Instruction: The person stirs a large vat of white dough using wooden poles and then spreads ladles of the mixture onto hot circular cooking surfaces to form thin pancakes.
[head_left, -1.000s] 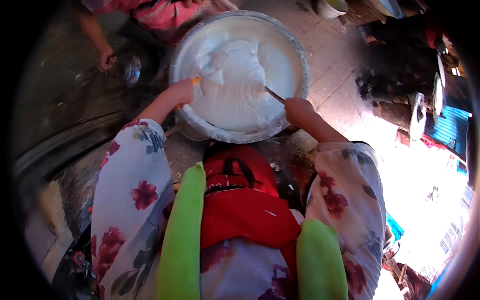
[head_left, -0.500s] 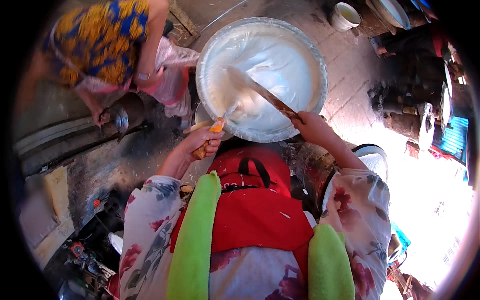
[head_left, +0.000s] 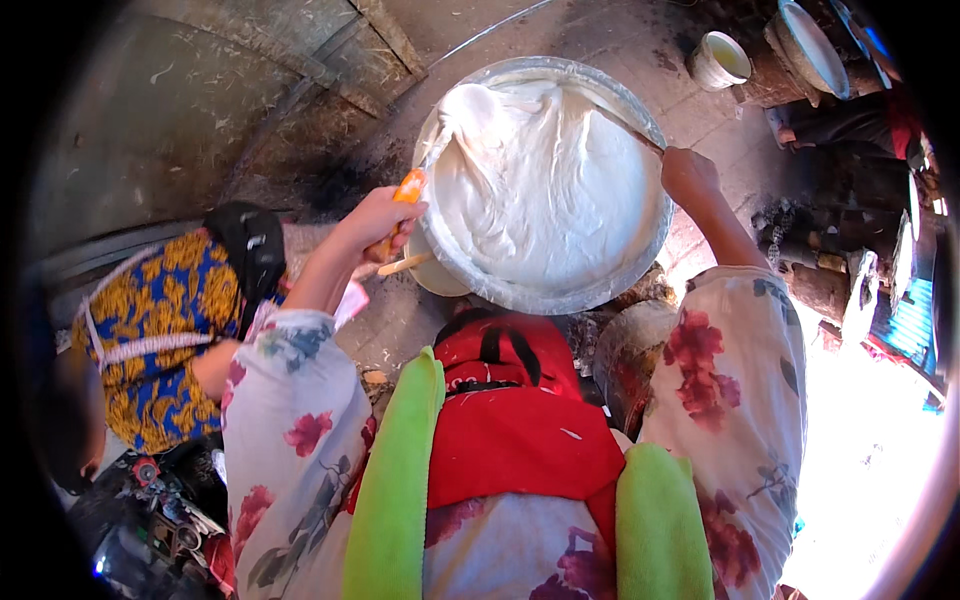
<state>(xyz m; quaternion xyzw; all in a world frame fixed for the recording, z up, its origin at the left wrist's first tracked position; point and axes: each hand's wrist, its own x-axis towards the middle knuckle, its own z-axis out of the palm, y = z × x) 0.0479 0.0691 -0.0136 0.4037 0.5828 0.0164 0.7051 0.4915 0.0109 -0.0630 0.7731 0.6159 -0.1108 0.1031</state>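
Observation:
A wide round metal basin (head_left: 655,222) in front of me holds thick, white, sticky batter (head_left: 560,200). My left hand (head_left: 388,225) is closed around the orange handle (head_left: 408,188) of a ladle. The ladle's bowl (head_left: 470,108), coated in batter, lies at the basin's far left, with folds of batter stretching from it. At the far right rim, my right hand (head_left: 690,177) grips a wooden paddle (head_left: 630,133); its blade is hidden in the batter. Below my left hand, a pale wooden handle (head_left: 403,263) rests over a small container (head_left: 437,276) beside the basin.
A person in a blue and yellow patterned top (head_left: 165,335) bends at my left. A white bucket (head_left: 719,62) and a wide pan (head_left: 812,50) stand at the far right. Logs (head_left: 815,285) and a chain are along the right side. A wooden panel (head_left: 200,110) fills the far left.
Both hands have moved outward and farther away, the ladle to the far left and the paddle to the far right. The other person has shifted nearer on my left; the kettle-like pot is out of sight.

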